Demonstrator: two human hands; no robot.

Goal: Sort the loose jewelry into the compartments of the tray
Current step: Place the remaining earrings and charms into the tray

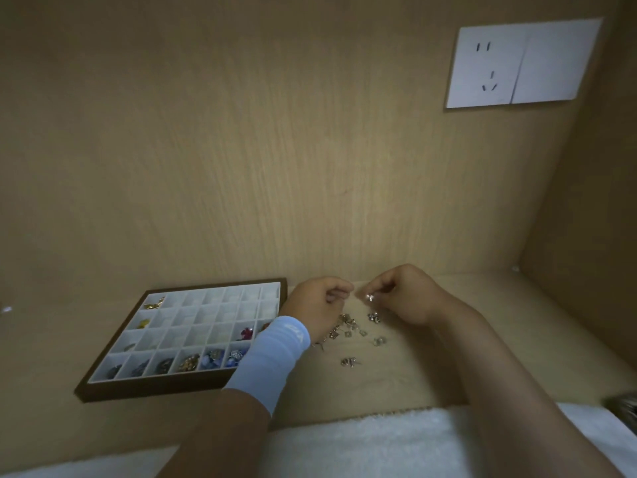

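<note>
Our right hand (403,298), just right of centre low in the frame, pinched a small silver piece (369,297) between thumb and fingertips. Our left hand (315,305) sat close to its left, fingers curled inward; we could not tell whether it held anything. Below and between the two hands the loose jewelry (351,330) lay scattered on the desk (431,374), small silvery bits too blurred to name singly. A pale blue sleeve (275,353) on the left wrist crossed the lower right corner of the tray (155,391) and hid some compartments there. The tray lay at lower left, dark-rimmed with white dividers. It held gold pieces (153,302) in two cells of its left column, a red piece (245,333) toward the right of the third row, and dark blue, gold and silvery items along the bottom row. A white cloth (379,439) ran along the bottom edge, and a dark object (624,404) was cut off at the right edge. A white wall socket (517,63) sat at upper right.
</note>
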